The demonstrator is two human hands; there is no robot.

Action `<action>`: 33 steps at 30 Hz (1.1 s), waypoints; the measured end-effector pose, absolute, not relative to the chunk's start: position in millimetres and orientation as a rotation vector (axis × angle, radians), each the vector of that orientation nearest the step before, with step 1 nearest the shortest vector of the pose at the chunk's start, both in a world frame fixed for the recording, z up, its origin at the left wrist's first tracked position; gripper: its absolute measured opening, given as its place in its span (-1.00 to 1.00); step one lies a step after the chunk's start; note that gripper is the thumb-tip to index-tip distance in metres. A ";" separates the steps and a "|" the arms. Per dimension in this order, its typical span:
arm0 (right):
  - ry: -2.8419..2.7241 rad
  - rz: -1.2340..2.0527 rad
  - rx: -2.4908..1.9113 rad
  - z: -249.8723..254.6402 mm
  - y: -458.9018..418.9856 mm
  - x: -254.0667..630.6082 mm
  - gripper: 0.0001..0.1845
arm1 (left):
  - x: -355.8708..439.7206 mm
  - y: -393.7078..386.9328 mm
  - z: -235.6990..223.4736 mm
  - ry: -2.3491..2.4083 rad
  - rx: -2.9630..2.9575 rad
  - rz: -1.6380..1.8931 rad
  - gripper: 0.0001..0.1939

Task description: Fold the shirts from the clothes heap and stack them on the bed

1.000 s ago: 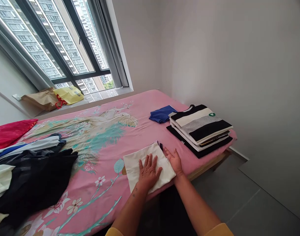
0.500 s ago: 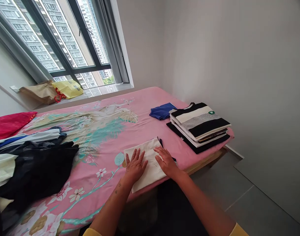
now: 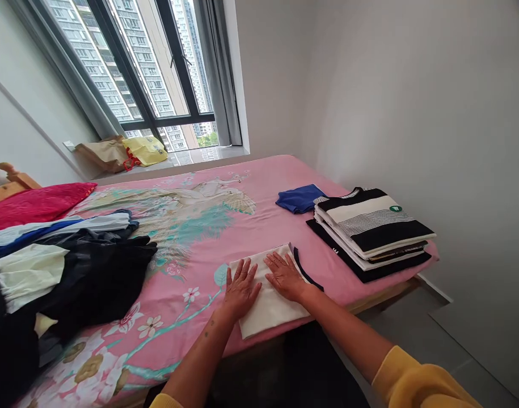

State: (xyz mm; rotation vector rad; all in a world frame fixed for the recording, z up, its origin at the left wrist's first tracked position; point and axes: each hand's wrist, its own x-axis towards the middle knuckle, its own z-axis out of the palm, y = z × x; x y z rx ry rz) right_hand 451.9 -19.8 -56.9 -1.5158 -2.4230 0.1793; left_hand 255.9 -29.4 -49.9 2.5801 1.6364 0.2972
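A cream T-shirt [image 3: 268,309] with a dark neckband lies folded near the front edge of the bed. My left hand [image 3: 241,288] rests flat on its left part, fingers spread. Flat on the upper right part lies my right hand [image 3: 286,276], its fingers stretched out and slightly apart. The dark neckband shows along the shirt's right side. Neither hand grips the cloth.
A stack of folded shirts [image 3: 374,226] stands at the bed's right end, beside a folded blue garment [image 3: 299,199]. Loose dark clothes [image 3: 110,277] lie heaped on the left, near a red pillow [image 3: 42,207]. Bags [image 3: 146,150] sit on the windowsill.
My right hand has moved left and inward over the shirt and now lies flatter. The dark neckband shows more at the right. The whole view has shifted, with things appearing further right.
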 end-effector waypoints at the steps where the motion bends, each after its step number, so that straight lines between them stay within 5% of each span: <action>1: -2.473 0.174 -1.464 -58.8 -15.3 450.8 -0.41 | 258.7 -25.3 -49.5 1.631 2.562 0.276 -0.45; 10: -2.254 0.298 -2.010 -73.2 25.1 492.2 -0.36 | 244.1 1.9 -64.7 1.944 2.070 0.149 -0.35; 18: -2.535 0.133 -1.510 -76.2 -33.9 486.5 -0.34 | 245.0 -63.8 -68.5 1.536 2.606 0.372 -0.27; 28: -2.148 0.159 -1.683 -56.8 -69.8 548.2 -0.52 | 194.7 -93.4 -74.5 1.448 2.676 0.273 -0.10; 33: -1.903 0.427 -1.826 -51.4 -125.3 548.8 -0.58 | 196.6 -107.1 -77.1 1.420 2.721 0.287 -0.14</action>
